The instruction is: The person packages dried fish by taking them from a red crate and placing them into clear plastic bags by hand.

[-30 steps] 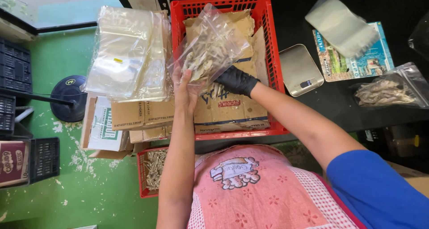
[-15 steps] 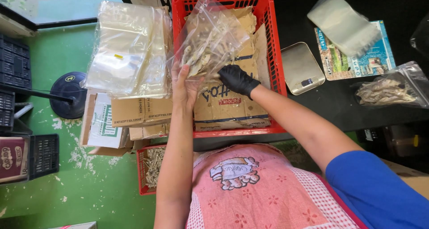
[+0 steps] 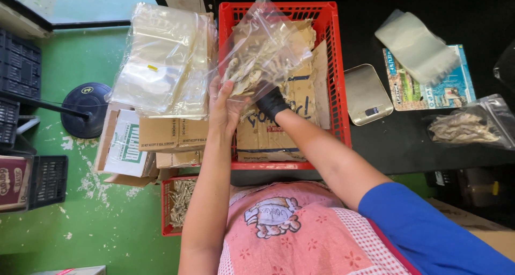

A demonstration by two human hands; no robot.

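Holding a clear plastic bag (image 3: 268, 49) of dried fish over the red crate (image 3: 339, 82): bare left hand (image 3: 224, 107) clamped on the bag's lower left edge, black-gloved right hand (image 3: 271, 102) closed under its bottom. Crate is lined with cardboard (image 3: 273, 138). Stack of empty clear bags (image 3: 161, 60) sits left of it; small scale (image 3: 367, 93) and another filled bag (image 3: 466, 126) lie on the black worktop (image 3: 407, 141) to the right.

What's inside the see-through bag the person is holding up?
The clear plastic bag held over the red crate has small, pale dried fish bunched at its bottom. The gloved right hand reaches inside; its fingers are hidden. The bare left hand holds the bag's edge.
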